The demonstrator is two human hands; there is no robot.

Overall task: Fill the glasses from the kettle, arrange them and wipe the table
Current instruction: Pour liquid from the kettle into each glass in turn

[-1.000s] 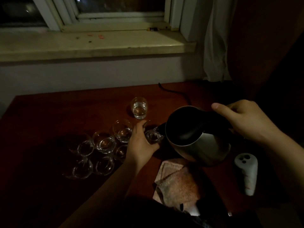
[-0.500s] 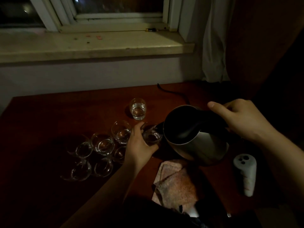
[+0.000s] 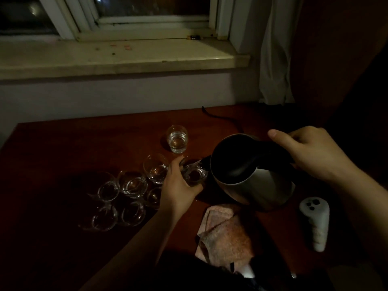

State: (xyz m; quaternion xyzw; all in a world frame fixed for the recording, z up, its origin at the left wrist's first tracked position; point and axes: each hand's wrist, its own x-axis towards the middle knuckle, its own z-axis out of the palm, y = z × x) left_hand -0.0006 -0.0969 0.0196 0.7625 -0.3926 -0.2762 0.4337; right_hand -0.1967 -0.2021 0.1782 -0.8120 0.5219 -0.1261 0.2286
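My right hand [image 3: 312,153] grips the black handle of a steel kettle [image 3: 252,181], tilted left with its spout over a small glass [image 3: 194,174]. My left hand [image 3: 178,183] is wrapped around that glass on the dark red table [image 3: 63,148]. A filled glass [image 3: 177,141] stands alone behind it. Another upright glass [image 3: 155,171] sits just left of my left hand. Several empty handled glasses [image 3: 117,198] cluster further left. A folded pinkish cloth [image 3: 226,232] lies near the front edge, below the kettle.
A white handheld controller [image 3: 316,221] lies at the right of the table. A black cable [image 3: 220,117] runs along the back of the table. Behind are a pale windowsill [image 3: 117,57] and a white curtain [image 3: 275,49].
Almost nothing has moved; the kettle stays tilted over the held glass, with both hands in the same grip.
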